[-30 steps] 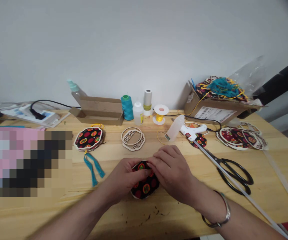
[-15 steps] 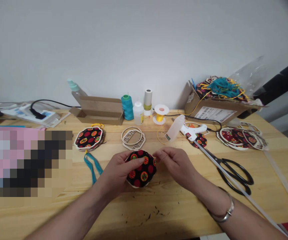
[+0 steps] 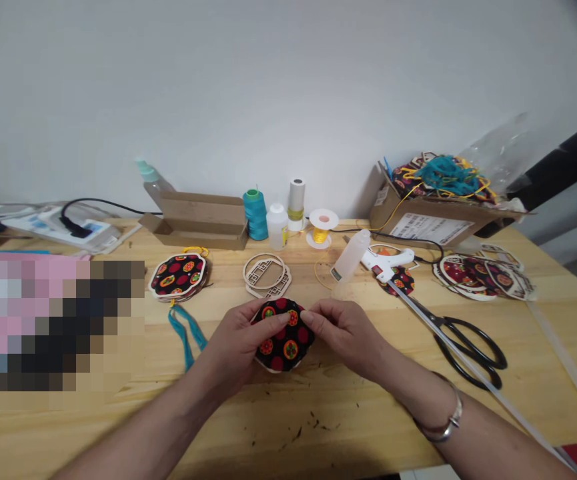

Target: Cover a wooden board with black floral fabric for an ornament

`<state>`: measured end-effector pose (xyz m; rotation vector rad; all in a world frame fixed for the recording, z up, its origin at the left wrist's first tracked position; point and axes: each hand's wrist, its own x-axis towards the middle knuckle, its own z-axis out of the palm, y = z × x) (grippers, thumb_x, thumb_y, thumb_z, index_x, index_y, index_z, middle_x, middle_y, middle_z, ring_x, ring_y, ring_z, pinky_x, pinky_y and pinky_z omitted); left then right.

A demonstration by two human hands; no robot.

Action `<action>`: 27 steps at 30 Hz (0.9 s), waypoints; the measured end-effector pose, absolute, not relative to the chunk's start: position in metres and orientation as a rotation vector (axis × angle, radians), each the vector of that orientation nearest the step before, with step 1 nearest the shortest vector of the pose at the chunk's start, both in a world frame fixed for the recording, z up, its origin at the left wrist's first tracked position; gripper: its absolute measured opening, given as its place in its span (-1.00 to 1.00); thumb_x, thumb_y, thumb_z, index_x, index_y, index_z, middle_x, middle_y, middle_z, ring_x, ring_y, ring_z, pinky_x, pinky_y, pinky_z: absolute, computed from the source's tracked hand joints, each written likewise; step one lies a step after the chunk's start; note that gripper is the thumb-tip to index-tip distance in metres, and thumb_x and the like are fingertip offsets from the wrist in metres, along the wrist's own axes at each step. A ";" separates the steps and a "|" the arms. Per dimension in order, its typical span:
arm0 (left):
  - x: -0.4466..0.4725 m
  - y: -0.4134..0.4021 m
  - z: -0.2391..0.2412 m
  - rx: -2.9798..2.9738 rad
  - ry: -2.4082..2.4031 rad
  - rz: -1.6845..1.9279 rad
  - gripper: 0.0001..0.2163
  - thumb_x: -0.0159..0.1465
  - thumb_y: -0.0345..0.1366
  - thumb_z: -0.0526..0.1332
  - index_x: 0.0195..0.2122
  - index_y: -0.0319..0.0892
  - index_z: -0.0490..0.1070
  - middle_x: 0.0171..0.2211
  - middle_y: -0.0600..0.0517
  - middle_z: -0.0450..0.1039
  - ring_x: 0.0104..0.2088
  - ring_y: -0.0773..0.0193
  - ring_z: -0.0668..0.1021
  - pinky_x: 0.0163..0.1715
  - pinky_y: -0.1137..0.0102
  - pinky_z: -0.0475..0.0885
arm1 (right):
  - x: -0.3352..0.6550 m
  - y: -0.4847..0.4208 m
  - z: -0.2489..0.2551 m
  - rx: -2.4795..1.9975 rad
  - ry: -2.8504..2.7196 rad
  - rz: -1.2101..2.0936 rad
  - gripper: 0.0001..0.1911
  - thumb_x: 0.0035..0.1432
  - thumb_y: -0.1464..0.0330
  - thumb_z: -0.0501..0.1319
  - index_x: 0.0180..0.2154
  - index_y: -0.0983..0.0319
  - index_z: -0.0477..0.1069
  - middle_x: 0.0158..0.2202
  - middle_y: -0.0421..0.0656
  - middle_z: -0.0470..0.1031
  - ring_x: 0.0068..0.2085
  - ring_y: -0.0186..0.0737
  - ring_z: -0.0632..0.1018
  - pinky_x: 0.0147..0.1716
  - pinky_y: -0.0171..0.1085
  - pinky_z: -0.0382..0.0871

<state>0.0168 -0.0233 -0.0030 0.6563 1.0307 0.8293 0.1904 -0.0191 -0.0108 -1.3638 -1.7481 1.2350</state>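
A pale wooden table (image 3: 358,440) stands against a plain grey wall (image 3: 268,87). Along its back are a long open box (image 3: 203,239), a teal spool (image 3: 255,217) and, at the right, a filled carton (image 3: 418,223). The glue gun (image 3: 393,263) and scissors (image 3: 442,323) lie to the right of the hands.

Compared with a second ago, the patterned disc (image 3: 288,333) is farther from the table's near edge, and the right hand (image 3: 345,333) no longer covers its upper right part.

The disc is between both hands: the left hand (image 3: 235,337) grips its left side, thumb across the fabric, while the right hand's fingers are bent together, pinching the upper right edge.
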 end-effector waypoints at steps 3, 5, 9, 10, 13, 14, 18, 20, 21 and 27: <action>0.017 -0.024 -0.003 0.668 1.052 0.809 -0.79 -0.01 -0.28 0.36 -0.34 -0.22 0.50 -0.48 0.03 0.56 -0.46 0.27 0.57 -0.40 0.43 0.45 | 0.190 -0.020 -0.011 -1.351 -1.767 1.216 -0.69 0.14 0.24 0.08 -0.56 0.26 0.33 -0.61 -0.28 0.28 -0.53 -0.40 0.27 -0.55 -0.40 0.15; 0.018 -0.023 -0.003 0.677 1.066 0.804 -0.78 -0.02 -0.26 0.36 -0.34 -0.21 0.51 -0.48 0.03 0.56 -0.45 0.26 0.57 -0.39 0.42 0.45 | 0.190 -0.020 -0.011 -1.340 -1.775 1.205 -0.69 0.14 0.25 0.08 -0.57 0.26 0.33 -0.62 -0.28 0.27 -0.53 -0.40 0.27 -0.55 -0.40 0.15; 0.018 -0.023 -0.002 0.683 1.073 0.787 -0.76 -0.04 -0.27 0.38 -0.33 -0.18 0.51 -0.46 0.04 0.57 -0.44 0.26 0.57 -0.38 0.40 0.46 | 0.190 -0.020 -0.012 -1.329 -1.769 1.181 -0.69 0.15 0.26 0.08 -0.57 0.26 0.33 -0.63 -0.28 0.26 -0.54 -0.40 0.27 -0.56 -0.40 0.15; 0.018 -0.023 -0.002 0.687 1.070 0.787 -0.76 -0.05 -0.28 0.38 -0.33 -0.18 0.51 -0.46 0.04 0.57 -0.44 0.26 0.57 -0.38 0.40 0.46 | 0.190 -0.020 -0.012 -1.331 -1.772 1.178 -0.69 0.15 0.25 0.08 -0.57 0.26 0.33 -0.63 -0.28 0.26 -0.54 -0.40 0.27 -0.56 -0.41 0.15; 0.017 -0.023 -0.002 0.697 1.069 0.803 -0.77 -0.03 -0.30 0.38 -0.31 -0.17 0.50 -0.44 0.04 0.58 -0.43 0.27 0.58 -0.37 0.40 0.47 | 0.190 -0.019 -0.011 -1.352 -1.799 1.138 -0.64 0.18 0.23 0.05 -0.59 0.26 0.31 -0.64 -0.29 0.24 -0.56 -0.40 0.26 -0.59 -0.40 0.12; 0.017 -0.023 -0.002 0.698 1.078 0.812 -0.77 -0.03 -0.31 0.38 -0.31 -0.17 0.50 -0.44 0.04 0.59 -0.43 0.27 0.58 -0.38 0.41 0.47 | 0.191 -0.019 -0.010 -1.364 -1.810 1.086 -0.64 0.19 0.23 0.04 -0.58 0.25 0.31 -0.64 -0.28 0.24 -0.55 -0.40 0.27 -0.59 -0.40 0.13; 0.016 -0.022 -0.003 0.679 1.111 0.860 -0.75 -0.01 -0.32 0.37 -0.28 -0.16 0.50 -0.43 0.05 0.60 -0.43 0.28 0.58 -0.40 0.43 0.48 | 0.193 -0.021 -0.007 -1.335 -1.862 0.583 -0.80 0.18 0.33 0.08 -0.41 0.26 0.39 -0.49 -0.19 0.39 -0.42 -0.31 0.37 -0.43 -0.33 0.24; 0.016 -0.022 -0.003 0.683 1.115 0.873 -0.75 -0.02 -0.31 0.37 -0.28 -0.16 0.50 -0.42 0.05 0.60 -0.43 0.29 0.58 -0.40 0.44 0.48 | 0.193 -0.023 -0.006 -1.246 -1.929 0.340 -0.87 0.17 0.40 0.10 -0.35 0.28 0.40 -0.41 -0.13 0.44 -0.34 -0.26 0.39 -0.33 -0.27 0.26; 0.016 -0.022 -0.003 0.694 1.115 0.888 -0.75 -0.01 -0.31 0.37 -0.28 -0.16 0.50 -0.41 0.06 0.60 -0.43 0.30 0.58 -0.39 0.45 0.48 | 0.192 -0.024 -0.006 -1.207 -1.976 0.256 -0.87 0.17 0.41 0.10 -0.34 0.29 0.41 -0.40 -0.11 0.45 -0.33 -0.24 0.39 -0.31 -0.25 0.26; 0.017 -0.023 0.000 0.789 1.146 0.912 -0.77 0.00 -0.31 0.36 -0.28 -0.16 0.51 -0.37 0.07 0.60 -0.38 0.32 0.57 -0.32 0.49 0.46 | 0.188 -0.031 -0.007 -1.154 -2.182 -0.114 -0.85 0.18 0.43 0.10 -0.33 0.30 0.44 -0.44 -0.12 0.48 -0.37 -0.22 0.38 -0.38 -0.21 0.20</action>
